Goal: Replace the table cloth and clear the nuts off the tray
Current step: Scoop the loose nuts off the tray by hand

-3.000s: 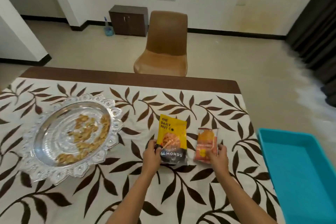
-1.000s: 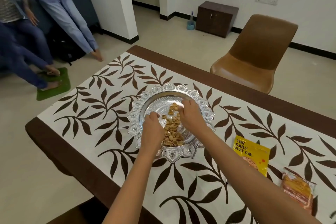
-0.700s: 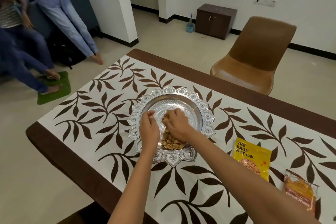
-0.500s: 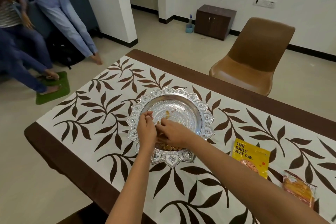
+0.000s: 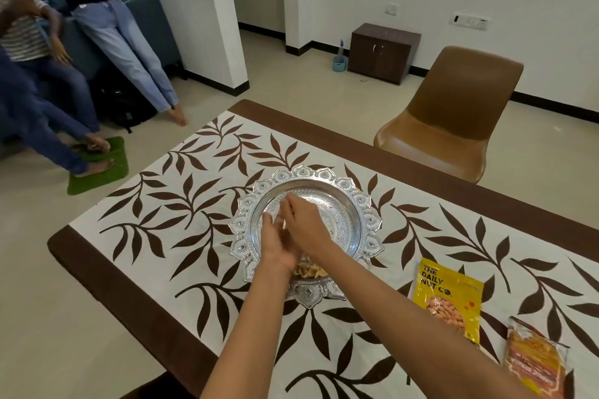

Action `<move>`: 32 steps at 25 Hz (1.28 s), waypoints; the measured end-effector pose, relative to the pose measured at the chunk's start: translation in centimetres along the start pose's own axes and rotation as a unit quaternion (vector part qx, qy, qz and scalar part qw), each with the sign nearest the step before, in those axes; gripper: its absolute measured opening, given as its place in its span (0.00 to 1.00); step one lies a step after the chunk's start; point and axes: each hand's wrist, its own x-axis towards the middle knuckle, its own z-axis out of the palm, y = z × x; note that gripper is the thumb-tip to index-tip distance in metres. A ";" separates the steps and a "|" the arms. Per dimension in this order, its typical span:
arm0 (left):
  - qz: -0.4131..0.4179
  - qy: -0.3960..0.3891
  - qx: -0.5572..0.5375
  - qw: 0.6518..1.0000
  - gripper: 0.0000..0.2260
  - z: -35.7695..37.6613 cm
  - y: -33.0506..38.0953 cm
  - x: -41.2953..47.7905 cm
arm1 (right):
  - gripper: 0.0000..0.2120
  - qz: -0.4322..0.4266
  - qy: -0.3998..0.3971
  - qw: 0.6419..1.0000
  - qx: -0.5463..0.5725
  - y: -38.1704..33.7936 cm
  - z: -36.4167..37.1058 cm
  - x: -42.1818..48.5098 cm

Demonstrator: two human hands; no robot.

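An ornate silver tray [image 5: 368, 215] stands on the white table cloth with brown leaves [image 5: 181, 204]. Both my hands are inside the tray, pressed side by side over its near half. My left hand [image 5: 275, 244] stands on edge with its fingers straight. My right hand [image 5: 304, 225] lies against it, fingers stretched toward the far left. A small heap of pale nuts [image 5: 309, 270] shows just below my wrists at the tray's near rim; the rest of the tray floor is bare metal. My hands hide whatever lies between them.
A yellow almond pouch [image 5: 449, 293] and an orange snack packet [image 5: 534, 361] lie on the cloth to the right. A brown chair [image 5: 453, 126] stands beyond the table's far edge. People sit and stand at the far left by a green mat [image 5: 100, 171].
Three seconds ago my hands were on the two packets. Over the last second they have swept the scattered nuts toward the tray's near rim and drawn together.
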 end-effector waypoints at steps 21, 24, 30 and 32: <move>0.055 -0.045 -0.145 0.987 0.19 -2.2 3.7 0.0 | 0.21 -0.211 -0.276 0.880 -0.324 5.7 -1.2 -1.6; 0.056 -0.048 -0.146 0.987 0.18 -2.4 3.6 0.0 | 0.20 -0.250 -0.280 0.865 -0.333 5.6 -1.1 -1.1; 0.050 -0.050 -0.146 0.987 0.19 -2.6 3.4 0.1 | 0.16 -0.220 -0.218 0.851 -0.425 5.6 0.0 -0.2; 0.053 -0.042 -0.131 0.989 0.17 -2.5 3.1 0.0 | 0.12 -0.148 -0.185 0.875 -0.421 5.3 -0.2 0.2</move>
